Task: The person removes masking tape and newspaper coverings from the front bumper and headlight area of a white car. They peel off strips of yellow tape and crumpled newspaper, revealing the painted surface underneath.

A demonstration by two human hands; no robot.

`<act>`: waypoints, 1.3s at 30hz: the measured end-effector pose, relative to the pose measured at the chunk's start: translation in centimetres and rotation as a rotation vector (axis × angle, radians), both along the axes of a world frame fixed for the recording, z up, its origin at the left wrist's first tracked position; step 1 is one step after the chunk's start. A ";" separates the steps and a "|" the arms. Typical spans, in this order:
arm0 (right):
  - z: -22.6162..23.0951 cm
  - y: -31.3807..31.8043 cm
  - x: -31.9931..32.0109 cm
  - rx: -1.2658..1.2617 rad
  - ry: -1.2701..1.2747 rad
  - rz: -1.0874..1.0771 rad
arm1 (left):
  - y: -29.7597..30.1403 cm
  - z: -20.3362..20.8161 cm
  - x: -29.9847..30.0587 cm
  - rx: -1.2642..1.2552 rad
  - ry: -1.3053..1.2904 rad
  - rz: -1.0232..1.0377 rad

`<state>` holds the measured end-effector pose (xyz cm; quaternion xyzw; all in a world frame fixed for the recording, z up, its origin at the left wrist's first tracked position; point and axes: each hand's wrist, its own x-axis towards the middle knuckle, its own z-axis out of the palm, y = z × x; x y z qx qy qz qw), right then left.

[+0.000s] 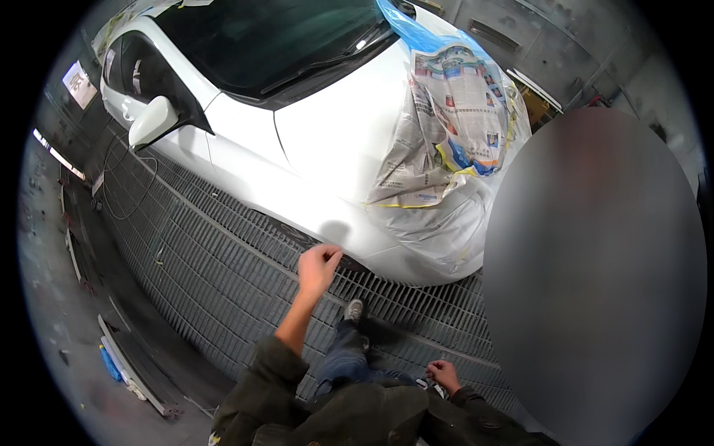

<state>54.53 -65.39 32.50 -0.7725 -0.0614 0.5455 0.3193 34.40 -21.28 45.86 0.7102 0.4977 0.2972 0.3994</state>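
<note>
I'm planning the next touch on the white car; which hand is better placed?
Probably the left hand: its arm stretches out toward the white car, while the right hand is close to the person's waist.

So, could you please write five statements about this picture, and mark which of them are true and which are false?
1. Blue plastic film lies next to the newspaper sheets. True.
2. The newspaper sheets cover the side mirror. False: they lie over the front of the white car, and the side mirror is uncovered.
3. The right hand is nearer to the white car than the left hand. False: the left hand is nearer.
4. The forearm of the left hand is partly bare. True.
5. The floor beside the white car is made of wooden boards. False: it is metal grating.
</note>
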 end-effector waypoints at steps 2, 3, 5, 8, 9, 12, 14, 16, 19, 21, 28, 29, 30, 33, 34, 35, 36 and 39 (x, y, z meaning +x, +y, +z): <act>0.9 2.2 -0.2 0.062 0.058 -0.029 | 2.9 0.1 2.8 0.103 0.100 0.017; 1.2 2.3 0.3 0.058 0.063 -0.077 | 4.0 -0.7 4.8 0.146 0.107 0.024; 2.2 2.8 1.7 0.054 0.075 -0.155 | 5.7 -0.8 7.4 0.153 0.151 0.096; 2.8 2.7 4.8 0.019 -0.023 -0.130 | 6.6 -1.4 9.3 0.128 0.167 0.187; 2.5 2.4 5.9 0.012 -0.045 -0.125 | 6.7 -1.9 9.6 0.115 0.166 0.217; 3.3 4.5 8.0 0.064 0.000 -0.081 | 6.2 -3.2 9.7 0.151 0.174 0.255; 4.5 6.1 9.2 0.053 0.005 -0.027 | 5.8 -3.4 10.6 0.166 0.157 0.275; 5.1 8.1 11.0 0.127 -0.055 0.076 | 5.3 -3.8 11.7 0.180 0.127 0.280; 8.3 13.8 14.1 0.260 -0.181 0.275 | 4.0 -3.7 13.6 0.193 0.123 0.297; 11.1 19.0 14.7 0.382 -0.322 0.461 | 3.1 -3.9 13.2 0.198 0.132 0.347; 17.2 40.5 10.8 0.912 -0.908 1.012 | -0.8 -6.4 11.5 0.051 0.071 0.476; 17.1 43.3 9.2 0.947 -0.936 1.069 | -1.3 -6.6 11.3 0.033 0.048 0.476; 16.8 45.7 7.7 0.981 -0.960 1.123 | -1.9 -6.5 11.0 0.016 0.028 0.474; 15.8 50.5 6.1 1.025 -1.213 1.315 | -3.6 -6.8 11.9 -0.028 -0.069 0.442; 15.0 51.5 5.8 1.011 -1.288 1.373 | -4.4 -7.2 11.7 -0.051 -0.097 0.440; 14.3 52.2 5.5 0.995 -1.362 1.433 | -5.0 -7.5 11.5 -0.074 -0.125 0.439; 13.9 52.6 5.3 0.983 -1.396 1.481 | -5.5 -7.9 11.3 -0.078 -0.157 0.450; 13.8 53.1 5.5 0.923 -1.474 1.614 | -6.7 -8.5 10.9 -0.101 -0.231 0.482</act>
